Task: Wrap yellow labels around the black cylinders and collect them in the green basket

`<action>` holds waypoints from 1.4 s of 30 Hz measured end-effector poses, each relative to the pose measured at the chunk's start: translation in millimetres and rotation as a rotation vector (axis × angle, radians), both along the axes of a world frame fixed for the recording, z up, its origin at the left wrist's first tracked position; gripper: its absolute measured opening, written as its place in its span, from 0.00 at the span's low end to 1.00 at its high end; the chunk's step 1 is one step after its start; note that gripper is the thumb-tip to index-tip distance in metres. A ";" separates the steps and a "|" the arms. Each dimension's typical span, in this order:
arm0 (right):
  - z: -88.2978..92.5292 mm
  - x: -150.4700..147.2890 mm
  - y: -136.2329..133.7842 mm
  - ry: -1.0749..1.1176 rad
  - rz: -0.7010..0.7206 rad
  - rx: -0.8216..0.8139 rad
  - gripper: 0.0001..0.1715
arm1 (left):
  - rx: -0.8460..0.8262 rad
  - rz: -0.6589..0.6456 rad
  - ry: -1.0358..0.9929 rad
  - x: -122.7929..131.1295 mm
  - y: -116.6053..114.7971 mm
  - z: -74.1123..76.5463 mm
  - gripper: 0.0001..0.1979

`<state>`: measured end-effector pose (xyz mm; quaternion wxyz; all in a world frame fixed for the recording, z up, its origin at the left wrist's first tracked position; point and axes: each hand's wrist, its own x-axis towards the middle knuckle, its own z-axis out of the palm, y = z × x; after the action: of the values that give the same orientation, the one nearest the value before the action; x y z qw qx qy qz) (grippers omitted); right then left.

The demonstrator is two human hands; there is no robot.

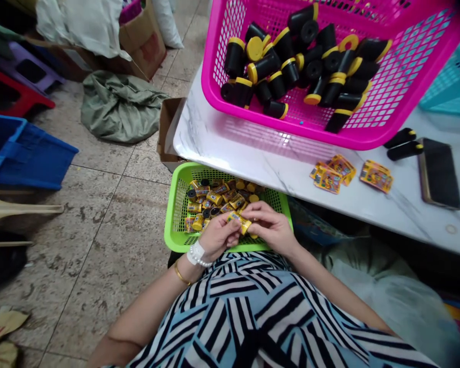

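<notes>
Green basket (171, 220) of little tubes (214, 197) just under the near edge of the desk (291, 174). Above it, left hand (216, 236), fingers (230, 225) clamped on a small yellow-and-black tube (239, 224), and right hand (270, 227), fingers (253, 209) clamped on it too. Pink basket (214, 87) of black tubes (276, 71) up on the desk, farther right.

Beyond the green plastic basket (176, 204), the marble table's (230, 148) edge stands in the way toward the upper right; free passage runs over the tile floor (99, 266) at the left of the frame.
</notes>
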<state>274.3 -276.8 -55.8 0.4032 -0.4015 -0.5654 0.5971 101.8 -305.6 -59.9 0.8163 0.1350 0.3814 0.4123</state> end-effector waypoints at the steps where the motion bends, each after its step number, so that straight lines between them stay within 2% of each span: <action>1: 0.2 -0.2 -1.6 -0.010 -0.008 0.030 0.12 | -0.017 0.024 -0.013 2.0 0.2 -2.0 0.23; 5: -0.2 -0.8 -9.4 -0.092 -0.140 0.189 0.08 | -0.081 0.008 -0.025 6.8 4.3 -4.7 0.23; 9: 3.8 0.9 -10.4 -0.231 -0.105 0.329 0.12 | -0.104 -0.005 0.023 7.3 5.9 -2.3 0.22; 11: 5.3 1.3 -10.0 -0.210 -0.096 0.345 0.10 | -0.117 -0.004 -0.003 7.9 5.1 -0.6 0.21; 14: 3.5 -0.6 -12.7 -0.144 -0.170 0.299 0.06 | -0.142 -0.006 -0.049 9.8 4.3 1.5 0.22; 18: 2.6 -4.9 -18.1 -0.143 -0.222 0.268 0.04 | -0.149 -0.035 -0.001 12.7 7.6 4.8 0.22; 21: 14.3 3.4 -13.2 -0.308 -0.166 0.408 0.10 | -0.123 -0.042 0.123 12.4 12.4 7.6 0.24; 23: 29.1 20.3 -3.6 -0.468 -0.137 0.555 0.15 | -0.086 -0.020 0.248 9.5 15.1 8.1 0.30; 24: 37.7 32.2 2.8 -0.553 -0.179 0.630 0.17 | -0.061 -0.011 0.305 7.4 15.9 7.5 0.33; 26: 53.8 60.1 18.2 -0.724 -0.369 0.734 0.17 | 0.009 0.003 0.387 3.0 16.2 4.6 0.34; 27: 60.0 74.4 26.7 -0.809 -0.489 0.741 0.16 | 0.042 -0.005 0.411 1.2 15.8 2.7 0.33; 29: 66.5 98.8 43.0 -0.950 -0.595 0.711 0.14 | 0.088 -0.056 0.437 -0.2 14.7 -0.8 0.29; 33: 62.3 117.9 62.6 -1.009 -0.541 0.653 0.09 | 0.118 -0.167 0.458 8.1 16.4 1.7 0.26; 37: 61.1 114.2 65.5 -0.975 -0.551 0.645 0.10 | 0.190 -0.165 0.459 20.0 26.4 17.6 0.27; 42: 66.1 117.3 72.1 -0.960 -0.481 0.658 0.11 | 0.242 -0.162 0.427 22.8 34.8 32.0 0.25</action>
<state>391.6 -204.7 10.3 0.3300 -0.5956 -0.7314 0.0376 124.7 -270.7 -27.9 0.7256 0.3455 0.4810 0.3504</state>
